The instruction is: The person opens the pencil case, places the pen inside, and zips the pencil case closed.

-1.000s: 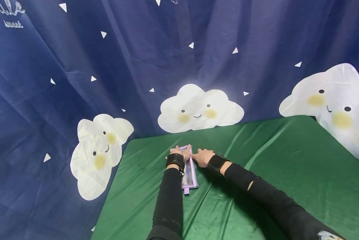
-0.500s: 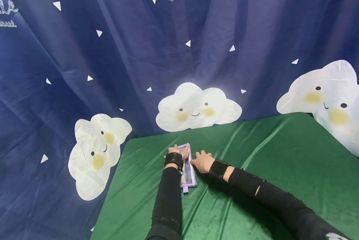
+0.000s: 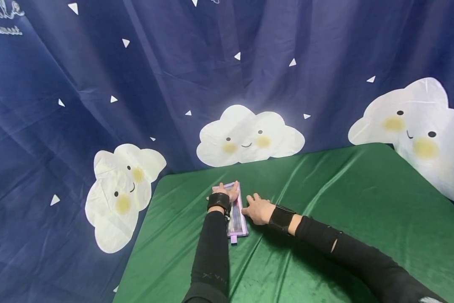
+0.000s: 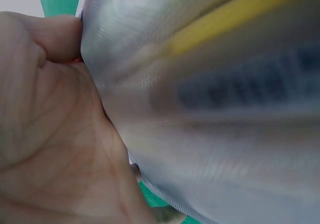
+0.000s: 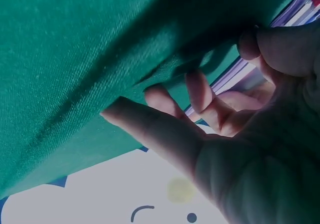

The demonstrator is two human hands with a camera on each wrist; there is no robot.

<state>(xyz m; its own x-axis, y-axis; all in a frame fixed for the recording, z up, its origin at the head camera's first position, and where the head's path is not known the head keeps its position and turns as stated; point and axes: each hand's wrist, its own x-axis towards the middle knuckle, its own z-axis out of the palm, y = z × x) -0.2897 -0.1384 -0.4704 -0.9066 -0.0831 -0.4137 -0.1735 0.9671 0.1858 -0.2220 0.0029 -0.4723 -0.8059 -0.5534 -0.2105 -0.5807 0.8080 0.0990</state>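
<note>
A see-through zip pouch with lilac edging (image 3: 236, 219) lies lengthwise on the green cloth, its short lilac tab at the near end. My left hand (image 3: 227, 194) rests on the far part of it with fingers spread. In the left wrist view the palm (image 4: 60, 129) lies against the pouch's cloudy film (image 4: 225, 159), and a yellow strip and a dark banded shape show through. My right hand (image 3: 259, 209) is at the pouch's right edge, thumb right at the edging. Its other fingers (image 5: 155, 121) are loosely bent over the cloth and hold nothing.
Green cloth (image 3: 325, 235) with soft creases covers the table. Behind it hangs a dark blue curtain (image 3: 268, 63) printed with smiling white clouds (image 3: 249, 134) and small white triangles. Black bands circle both wrists.
My right hand has slid toward me along the pouch's right edge, and its fingers have spread from a pointing shape. The left hand stays on the pouch.
</note>
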